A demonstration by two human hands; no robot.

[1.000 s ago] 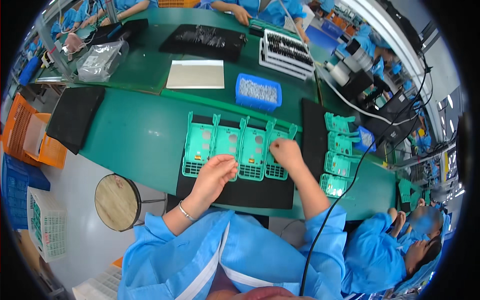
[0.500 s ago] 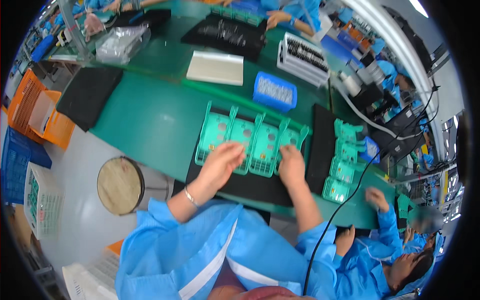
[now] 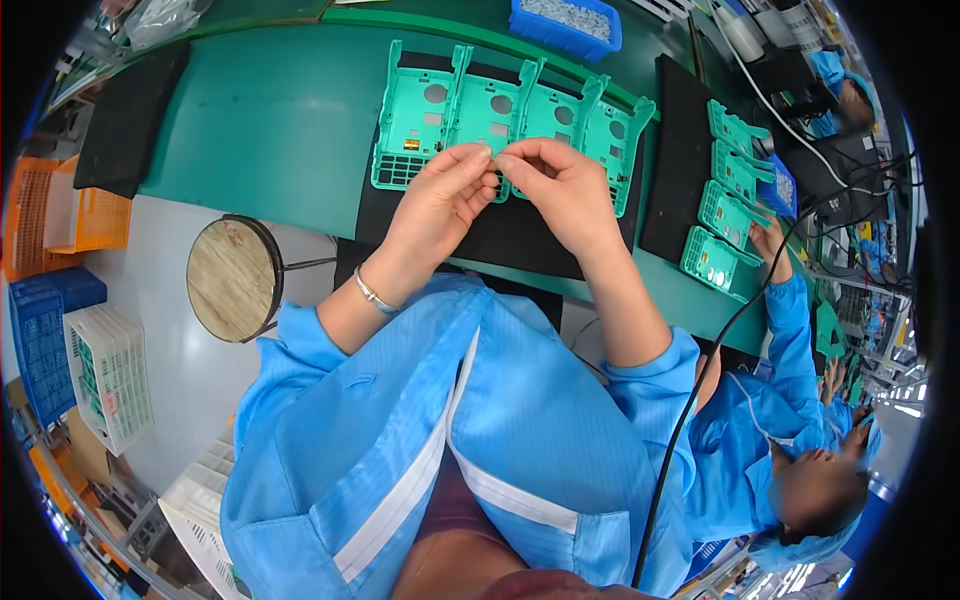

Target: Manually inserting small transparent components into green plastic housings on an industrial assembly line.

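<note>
My left hand [image 3: 449, 203] and my right hand [image 3: 565, 193] meet fingertip to fingertip over the near edge of a row of several green plastic housings [image 3: 418, 108]. Both hands are pinched closed; whatever lies between the fingertips is too small to make out. The housings have round holes, slotted grilles and upright arms, and they lie side by side on a black mat [image 3: 480, 236]. A small gold-coloured piece [image 3: 411, 145] shows on the leftmost housing. My hands hide the lower part of the middle housings.
Beyond the row stands a blue bin [image 3: 567, 28] of small pale parts. To the right, a co-worker's hand [image 3: 768, 241] is by another row of green housings [image 3: 733, 214]. A black cable [image 3: 690, 400] runs down my right side. A round stool [image 3: 234, 279] stands at left.
My hands have come together over the housings; before, they were apart, the right one at the right-hand housings. The view has tipped down and nearer to my body.
</note>
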